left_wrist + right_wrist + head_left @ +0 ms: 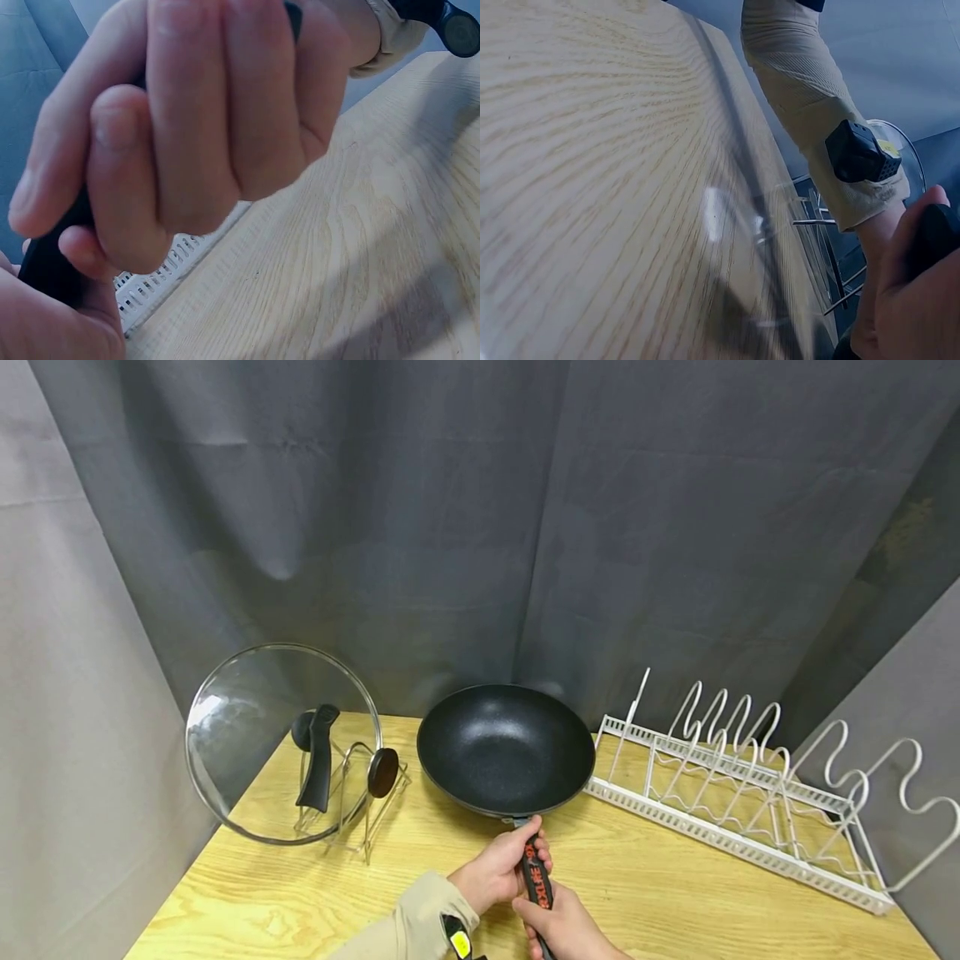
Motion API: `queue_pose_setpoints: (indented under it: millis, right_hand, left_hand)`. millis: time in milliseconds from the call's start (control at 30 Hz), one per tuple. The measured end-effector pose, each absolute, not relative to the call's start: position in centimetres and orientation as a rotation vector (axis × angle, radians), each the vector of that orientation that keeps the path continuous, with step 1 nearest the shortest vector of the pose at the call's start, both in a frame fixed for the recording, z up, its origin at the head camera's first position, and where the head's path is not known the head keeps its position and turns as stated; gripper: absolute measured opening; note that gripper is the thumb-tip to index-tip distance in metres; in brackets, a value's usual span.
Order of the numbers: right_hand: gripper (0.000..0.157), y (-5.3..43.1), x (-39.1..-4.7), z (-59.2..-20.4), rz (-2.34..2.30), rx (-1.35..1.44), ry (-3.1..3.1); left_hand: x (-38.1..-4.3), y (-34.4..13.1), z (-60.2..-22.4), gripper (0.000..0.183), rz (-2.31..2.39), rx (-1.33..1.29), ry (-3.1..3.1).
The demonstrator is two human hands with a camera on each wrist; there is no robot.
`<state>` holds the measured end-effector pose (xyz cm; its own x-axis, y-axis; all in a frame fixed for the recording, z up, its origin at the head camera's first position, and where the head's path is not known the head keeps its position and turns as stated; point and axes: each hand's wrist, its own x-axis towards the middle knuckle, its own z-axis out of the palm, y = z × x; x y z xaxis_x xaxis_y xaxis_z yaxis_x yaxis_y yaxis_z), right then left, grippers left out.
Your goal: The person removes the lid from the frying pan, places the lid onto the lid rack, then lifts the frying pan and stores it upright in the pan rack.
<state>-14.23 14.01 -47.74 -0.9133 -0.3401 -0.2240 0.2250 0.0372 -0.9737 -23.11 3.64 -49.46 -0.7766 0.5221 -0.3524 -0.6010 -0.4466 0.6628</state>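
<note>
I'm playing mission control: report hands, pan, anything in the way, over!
Left hand gripping handle near pan; right hand gripping farther down. Pan between glass lid and white rack. White rack close by; can't tell if touching.

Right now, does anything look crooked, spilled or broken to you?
Nothing looks spilled or broken. Only the rack looks slightly askew: it sits on the right, slanted to the back edge of the table, perhaps deliberately. The left hand and right hand grip the pan by its handle.
</note>
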Motion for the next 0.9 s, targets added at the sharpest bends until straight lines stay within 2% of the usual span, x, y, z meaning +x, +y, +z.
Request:
queue_pose_setpoints:
  millis: [467, 733, 900]
  right_hand:
    - [0.009, 14.5, -14.1, -49.0, -1.942, -0.149, 1.935]
    - [0.024, 14.7, -14.2, -48.3, -1.970, -0.164, 1.880]
    - [0.015, 14.9, -14.2, -47.5, -1.977, -0.221, 1.881]
  left_hand:
    - [-22.4, 3.5, -49.8, 0.022, 2.262, -0.118, 1.108]
    - [-22.5, 3.4, -49.0, 0.023, 2.280, -0.078, 1.127]
    - [-22.7, 3.3, -48.0, 0.022, 2.292, -0.004, 1.139]
